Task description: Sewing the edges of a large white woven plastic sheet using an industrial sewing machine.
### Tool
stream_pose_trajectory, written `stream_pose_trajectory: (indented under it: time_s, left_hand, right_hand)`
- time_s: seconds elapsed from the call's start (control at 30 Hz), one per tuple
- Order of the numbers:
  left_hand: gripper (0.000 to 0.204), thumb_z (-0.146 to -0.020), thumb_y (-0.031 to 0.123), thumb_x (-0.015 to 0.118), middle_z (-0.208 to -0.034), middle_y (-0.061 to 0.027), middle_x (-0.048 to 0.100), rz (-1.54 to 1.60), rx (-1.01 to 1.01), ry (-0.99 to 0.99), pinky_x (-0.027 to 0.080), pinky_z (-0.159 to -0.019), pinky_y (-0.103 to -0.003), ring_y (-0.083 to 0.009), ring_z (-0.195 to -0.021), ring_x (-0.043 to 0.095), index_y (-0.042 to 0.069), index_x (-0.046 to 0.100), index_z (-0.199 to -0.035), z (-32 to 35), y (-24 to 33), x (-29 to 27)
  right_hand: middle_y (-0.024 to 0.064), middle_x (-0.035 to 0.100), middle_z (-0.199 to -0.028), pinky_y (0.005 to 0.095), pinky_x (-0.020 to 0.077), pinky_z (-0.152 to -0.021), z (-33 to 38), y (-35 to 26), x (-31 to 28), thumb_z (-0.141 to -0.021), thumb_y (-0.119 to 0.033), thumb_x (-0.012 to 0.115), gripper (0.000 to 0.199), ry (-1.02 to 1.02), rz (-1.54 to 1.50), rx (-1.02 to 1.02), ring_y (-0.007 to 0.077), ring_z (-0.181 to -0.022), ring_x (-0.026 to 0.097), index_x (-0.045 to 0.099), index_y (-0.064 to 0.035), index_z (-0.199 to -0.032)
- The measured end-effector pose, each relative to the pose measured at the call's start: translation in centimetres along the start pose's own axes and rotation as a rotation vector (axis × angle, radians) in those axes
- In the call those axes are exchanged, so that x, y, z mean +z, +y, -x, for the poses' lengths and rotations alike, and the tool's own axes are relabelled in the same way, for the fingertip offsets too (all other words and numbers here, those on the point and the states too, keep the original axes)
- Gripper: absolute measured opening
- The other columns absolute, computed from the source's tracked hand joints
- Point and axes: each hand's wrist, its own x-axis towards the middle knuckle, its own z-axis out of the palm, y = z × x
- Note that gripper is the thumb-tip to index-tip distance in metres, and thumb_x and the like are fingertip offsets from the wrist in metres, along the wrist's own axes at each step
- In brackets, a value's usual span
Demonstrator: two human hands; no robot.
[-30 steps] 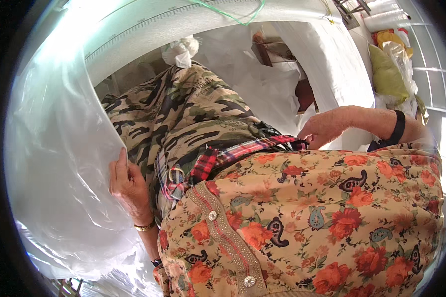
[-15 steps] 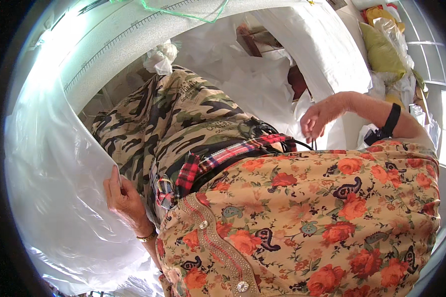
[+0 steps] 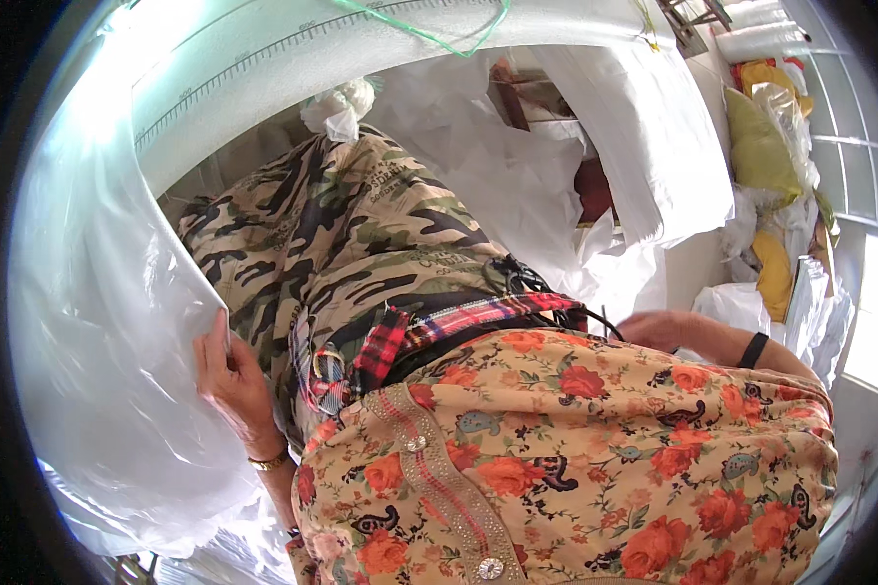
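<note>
The left hand (image 3: 232, 378) is narrow, not wide: its thumb and fingers come close together and take the free edge of the plastic (image 3: 107, 322) between them. The fingers are bent, and the fingertips lie at the edge, where it comes down in a slanting line. The plastic is clear and whitish, somewhat wrinkled and shiny; it hangs at the person's left side, from the bright upper corner down to the lower left. The hand touches it only at this edge, next to the trousers (image 3: 380, 219), which have a camouflage pattern. A gold bracelet (image 3: 268, 460) is on the left wrist.

The right hand (image 3: 651, 329) is at the person's right side, just above the blouse (image 3: 605, 468). Its fingers are partly hidden and not sharp, so I cannot tell how far it is open or whether it holds something. A dark cord (image 3: 605, 322) curves from the waist toward this hand, but I cannot tell if they touch. On the right wrist there is a black band (image 3: 753, 351).

Between the two hands, a plaid belt (image 3: 458, 320) crosses the waist. In front of the person stands the white table (image 3: 263, 88), with ruler marks along its curved edge.
</note>
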Motion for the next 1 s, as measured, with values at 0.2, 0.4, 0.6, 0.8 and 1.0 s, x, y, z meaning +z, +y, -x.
stream_pose_trajectory:
  time_s: [0.2,0.4,0.6,0.8,1.0]
  left_hand:
    - [0.039,-0.080,-0.012,0.052,-0.078,-0.0117,0.051,-0.031,-0.020,-0.031,0.042,-0.057,-0.035,-0.0246,-0.062,0.050,0.002,0.066,-0.114,-0.1,-0.1,-0.3]
    - [0.039,-0.081,-0.011,0.052,-0.080,-0.0127,0.052,0.018,0.041,0.002,0.043,-0.057,-0.036,-0.0254,-0.063,0.050,0.003,0.066,-0.116,-0.3,-0.8,0.2]
    - [0.038,-0.082,-0.010,0.053,-0.080,-0.0131,0.053,0.041,-0.004,-0.005,0.043,-0.057,-0.035,-0.0258,-0.063,0.051,0.003,0.066,-0.116,-0.3,-0.3,0.2]
    - [0.038,-0.083,-0.010,0.053,-0.079,-0.0126,0.051,0.046,0.021,0.015,0.043,-0.058,-0.034,-0.0257,-0.063,0.050,0.004,0.066,-0.116,-0.2,-0.8,0.2]
    - [0.038,-0.083,-0.010,0.053,-0.082,-0.0121,0.053,0.095,0.020,0.026,0.044,-0.059,-0.033,-0.0247,-0.065,0.051,0.005,0.065,-0.116,-0.2,-0.9,0.2]
  right_hand:
    - [0.0134,0.065,-0.107,0.0355,0.0560,-0.075,3.4,-1.5,5.4,-0.096,-0.033,0.058,0.033,-0.064,0.132,-0.023,0.0224,-0.093,0.067,0.059,-0.0019,-0.107]
    - [0.0131,0.065,-0.107,0.0348,0.0557,-0.076,4.6,-3.5,8.5,-0.096,-0.034,0.058,0.034,-0.103,0.206,-0.050,0.0221,-0.094,0.066,0.059,-0.0017,-0.108]
    - [0.0127,0.065,-0.107,0.0341,0.0553,-0.077,5.5,-4.0,9.3,-0.095,-0.035,0.059,0.035,-0.106,0.236,-0.042,0.0219,-0.095,0.066,0.059,-0.0015,-0.108]
    - [0.0124,0.065,-0.107,0.0334,0.0550,-0.078,6.6,-4.6,9.9,-0.095,-0.035,0.059,0.037,-0.147,0.274,-0.038,0.0217,-0.095,0.066,0.059,-0.0014,-0.109]
    - [0.0121,0.065,-0.107,0.0327,0.0547,-0.079,7.7,-5.5,10.7,-0.095,-0.036,0.060,0.038,-0.232,0.317,-0.055,0.0214,-0.096,0.066,0.059,-0.0012,-0.109]
